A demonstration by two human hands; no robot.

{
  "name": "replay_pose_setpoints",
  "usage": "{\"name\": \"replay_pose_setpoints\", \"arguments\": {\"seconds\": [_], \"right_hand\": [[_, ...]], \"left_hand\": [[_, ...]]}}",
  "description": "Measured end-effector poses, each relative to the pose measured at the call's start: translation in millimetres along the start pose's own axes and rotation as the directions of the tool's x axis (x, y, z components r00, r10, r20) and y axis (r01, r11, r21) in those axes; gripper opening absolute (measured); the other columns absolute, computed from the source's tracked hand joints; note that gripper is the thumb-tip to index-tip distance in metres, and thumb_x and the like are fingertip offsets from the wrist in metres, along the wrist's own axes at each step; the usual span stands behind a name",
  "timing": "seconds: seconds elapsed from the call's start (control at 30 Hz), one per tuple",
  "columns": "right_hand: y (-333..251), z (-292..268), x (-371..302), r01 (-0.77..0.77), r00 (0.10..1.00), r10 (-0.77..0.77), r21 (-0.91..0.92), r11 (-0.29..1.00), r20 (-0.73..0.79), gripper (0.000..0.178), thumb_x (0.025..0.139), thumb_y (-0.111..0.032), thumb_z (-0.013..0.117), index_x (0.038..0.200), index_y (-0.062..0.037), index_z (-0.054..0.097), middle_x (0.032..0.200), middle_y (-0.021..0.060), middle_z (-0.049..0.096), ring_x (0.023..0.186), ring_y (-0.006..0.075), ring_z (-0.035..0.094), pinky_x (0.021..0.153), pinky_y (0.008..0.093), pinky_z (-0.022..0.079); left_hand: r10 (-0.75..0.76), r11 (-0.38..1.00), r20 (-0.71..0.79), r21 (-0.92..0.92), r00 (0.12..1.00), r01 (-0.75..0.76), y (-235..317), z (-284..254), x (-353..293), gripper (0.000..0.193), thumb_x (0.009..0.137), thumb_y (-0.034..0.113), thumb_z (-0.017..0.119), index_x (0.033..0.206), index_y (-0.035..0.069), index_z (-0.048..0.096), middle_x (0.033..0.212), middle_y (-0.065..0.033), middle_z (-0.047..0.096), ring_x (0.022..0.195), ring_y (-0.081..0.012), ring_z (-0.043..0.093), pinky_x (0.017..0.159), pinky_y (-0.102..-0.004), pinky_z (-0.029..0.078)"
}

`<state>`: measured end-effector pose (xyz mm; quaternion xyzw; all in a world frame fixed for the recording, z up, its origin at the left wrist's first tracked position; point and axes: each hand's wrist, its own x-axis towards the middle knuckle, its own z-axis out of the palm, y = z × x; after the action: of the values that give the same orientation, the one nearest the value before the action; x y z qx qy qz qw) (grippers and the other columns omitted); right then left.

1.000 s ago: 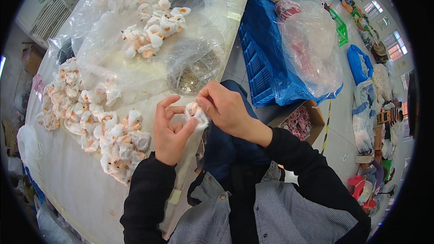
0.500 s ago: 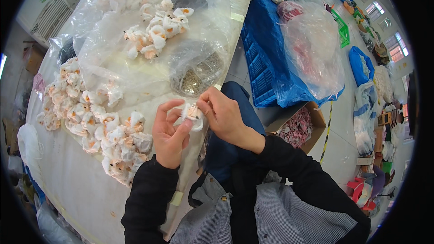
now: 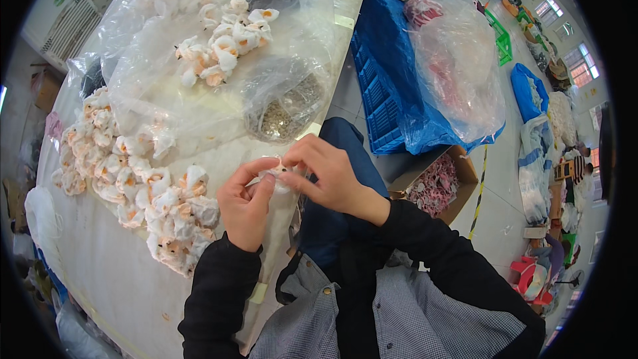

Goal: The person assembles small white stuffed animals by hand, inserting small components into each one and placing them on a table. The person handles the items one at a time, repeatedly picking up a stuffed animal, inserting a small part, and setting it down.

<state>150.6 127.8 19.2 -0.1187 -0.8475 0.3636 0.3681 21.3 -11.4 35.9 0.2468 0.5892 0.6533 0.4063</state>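
Just off the table's near right edge, both hands pinch one small white plush piece (image 3: pixel 280 170) with a dark spot on it. My left hand (image 3: pixel 244 205) grips it between thumb and bent forefinger. The fingers of my right hand (image 3: pixel 332 176) press on its other side and partly cover it. To the left of my hands lies a long pile of similar white plush pieces (image 3: pixel 169 209) with peach and orange parts. A smaller cluster of plush pieces (image 3: pixel 226 43) rests on clear plastic farther off.
Beyond my hands a clear bag of small shiny bits (image 3: pixel 286 114) lies on the white table (image 3: pixel 113 272). A large clear plastic bag (image 3: pixel 153 20) covers its far part. On the right stand a blue crate (image 3: pixel 380 96) and a cardboard box (image 3: pixel 468 179) of pink pieces.
My hands have come closer together around the plush piece, which now shows less. My left fingers, more spread before, have curled in, and my right fingers have shifted over it.
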Motion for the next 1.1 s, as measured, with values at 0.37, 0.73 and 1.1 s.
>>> {"name": "replay_pose_setpoints", "arguments": {"seconds": [0.37,0.73,1.1], "right_hand": [[0,1,-3,-0.170,0.982,0.154,0.157,0.973,0.110,0.009,0.095,-0.012,0.073,0.095,-0.0050,0.069,0.086,0.0102,0.064,0.072,0.0279,0.066,0.062,0.0347,0.051],[0,16,-5,-0.224,0.974,0.215,0.142,0.964,0.075,0.009,0.096,-0.013,0.073,0.094,-0.0047,0.069,0.085,0.0104,0.065,0.069,0.0300,0.066,0.061,0.0360,0.051],[8,23,9,-0.063,0.994,0.063,-0.010,0.998,0.085,0.010,0.095,-0.011,0.075,0.094,-0.0037,0.069,0.081,0.0098,0.063,0.063,0.0254,0.063,0.058,0.0334,0.049]], "left_hand": [[0.317,0.766,0.197,0.524,0.928,-0.373,0,-4,6,0.039,0.090,0.011,0.077,0.128,0.005,0.072,0.089,-0.0035,0.062,0.060,-0.0105,0.045,0.054,-0.0275,0.035],[0.409,0.645,0.147,0.652,0.900,-0.400,-9,-3,6,0.010,0.087,0.006,0.074,0.095,0.002,0.071,0.079,-0.0104,0.065,0.057,-0.0219,0.055,0.053,-0.0333,0.041],[0.364,0.716,0.027,0.631,0.931,-0.298,-17,-11,9,0.011,0.083,0.006,0.076,0.093,0.003,0.071,0.076,-0.0110,0.065,0.055,-0.0221,0.057,0.052,-0.0332,0.043]]}}
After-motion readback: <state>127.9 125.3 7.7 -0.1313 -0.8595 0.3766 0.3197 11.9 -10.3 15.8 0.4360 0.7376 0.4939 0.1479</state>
